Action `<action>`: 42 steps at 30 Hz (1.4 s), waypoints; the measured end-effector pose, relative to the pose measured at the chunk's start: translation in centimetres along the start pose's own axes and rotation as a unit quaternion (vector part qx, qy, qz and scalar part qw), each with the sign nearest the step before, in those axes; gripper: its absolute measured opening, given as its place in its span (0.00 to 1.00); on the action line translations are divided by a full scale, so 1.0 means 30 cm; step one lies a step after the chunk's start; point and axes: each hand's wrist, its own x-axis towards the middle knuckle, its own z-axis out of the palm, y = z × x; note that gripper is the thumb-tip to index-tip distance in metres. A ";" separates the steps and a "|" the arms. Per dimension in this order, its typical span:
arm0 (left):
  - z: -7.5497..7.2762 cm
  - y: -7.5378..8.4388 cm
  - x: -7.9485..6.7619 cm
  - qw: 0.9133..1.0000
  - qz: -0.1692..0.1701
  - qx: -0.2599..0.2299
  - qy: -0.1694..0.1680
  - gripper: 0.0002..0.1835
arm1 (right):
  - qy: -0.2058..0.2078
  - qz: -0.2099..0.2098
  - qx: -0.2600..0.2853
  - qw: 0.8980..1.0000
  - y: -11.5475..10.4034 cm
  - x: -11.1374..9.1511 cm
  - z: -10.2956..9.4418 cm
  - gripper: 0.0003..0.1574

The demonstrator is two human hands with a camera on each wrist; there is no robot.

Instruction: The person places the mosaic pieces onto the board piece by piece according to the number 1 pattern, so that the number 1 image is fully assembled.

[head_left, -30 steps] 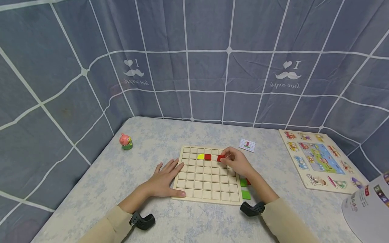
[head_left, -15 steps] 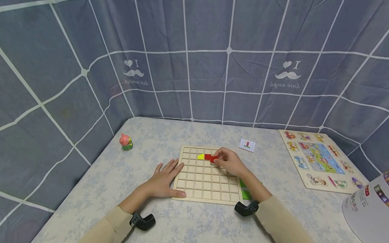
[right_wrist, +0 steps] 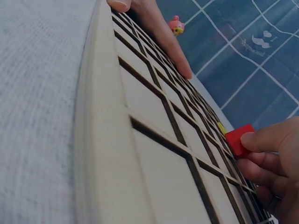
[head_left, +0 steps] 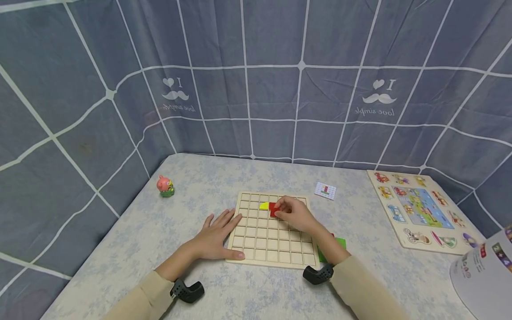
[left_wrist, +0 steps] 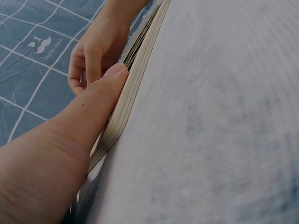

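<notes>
A wooden grid board (head_left: pixel 278 257) lies on the table, divided into small square cells. My left hand (head_left: pixel 216 236) rests spread over its left edge, the thumb along the near corner. Between thumb and fingers, my right hand (head_left: pixel 295 214) pinches a red square tile (right_wrist: pixel 239 140) close over the upper part of the board. A yellow tile (head_left: pixel 264 206) with a curved edge sits in a cell just left of it. Another red tile (head_left: pixel 273 205) lies in the cell beside the yellow one, partly covered by the held tile.
Green tiles (head_left: pixel 342 242) and a bit of red lie right of the board, partly under the right forearm. A small pattern card (head_left: pixel 326 190) lies beyond the board. A picture puzzle (head_left: pixel 424 213), a white tub (head_left: pixel 484 275) and a pink pig figure (head_left: pixel 166 186) stand around.
My right hand has moved left across the board with the red tile, from apart from the seated red tile to overlapping it. The left hand has stayed in place.
</notes>
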 end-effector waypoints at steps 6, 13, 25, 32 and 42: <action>0.003 -0.002 0.003 1.000 0.000 0.001 0.000 0.58 | 0.010 0.007 -0.009 1.000 0.011 0.002 0.018 0.06; 0.005 -0.005 0.003 1.000 -0.002 0.002 -0.002 0.59 | 0.020 -0.011 -0.013 1.000 0.016 -0.001 0.027 0.06; 0.004 -0.005 0.003 1.000 -0.004 0.002 0.000 0.58 | 0.030 -0.004 -0.025 0.999 0.020 -0.005 0.034 0.06; 0.003 -0.004 0.003 1.000 -0.004 -0.001 0.000 0.58 | 0.048 -0.018 -0.050 0.997 0.025 -0.005 0.037 0.08; 0.003 0.001 0.004 1.000 -0.008 0.000 -0.003 0.58 | 0.048 -0.032 -0.065 0.996 0.034 -0.014 0.035 0.10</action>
